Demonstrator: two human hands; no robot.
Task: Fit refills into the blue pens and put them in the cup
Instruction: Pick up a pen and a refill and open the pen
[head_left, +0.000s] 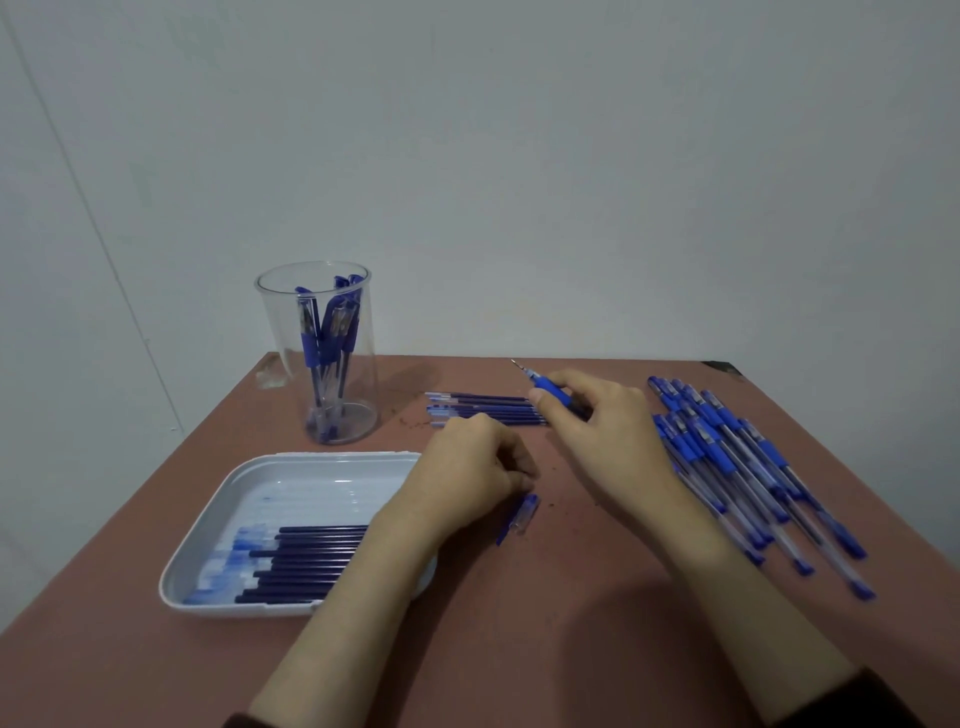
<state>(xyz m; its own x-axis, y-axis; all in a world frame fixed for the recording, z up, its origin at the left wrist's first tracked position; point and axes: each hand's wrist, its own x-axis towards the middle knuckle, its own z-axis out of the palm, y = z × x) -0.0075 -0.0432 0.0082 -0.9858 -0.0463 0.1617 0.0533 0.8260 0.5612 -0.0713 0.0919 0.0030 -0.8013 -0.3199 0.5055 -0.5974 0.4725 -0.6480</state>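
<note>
Your right hand (613, 431) pinches the blue pen (545, 385), tip pointing away, while your left hand (467, 467) curls, on what I cannot tell, just beside the cap (524, 512): push that on straight before reaching far left to the cup (365, 374).

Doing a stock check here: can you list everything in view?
cup: one, clear, back left
pens in cup: several, blue, standing inside
tray: one, white, front left
tray refills: several, dark blue, lying in tray
loose refills: small bunch, dark blue, centre back
pen pile: many, blue and clear, right side
cap: one, blue and clear, on table by left hand
table: one, reddish brown
held pen: one, blue grip, in right hand
left hand: curled beside cap, grip unclear
right hand: grips held pen
</note>
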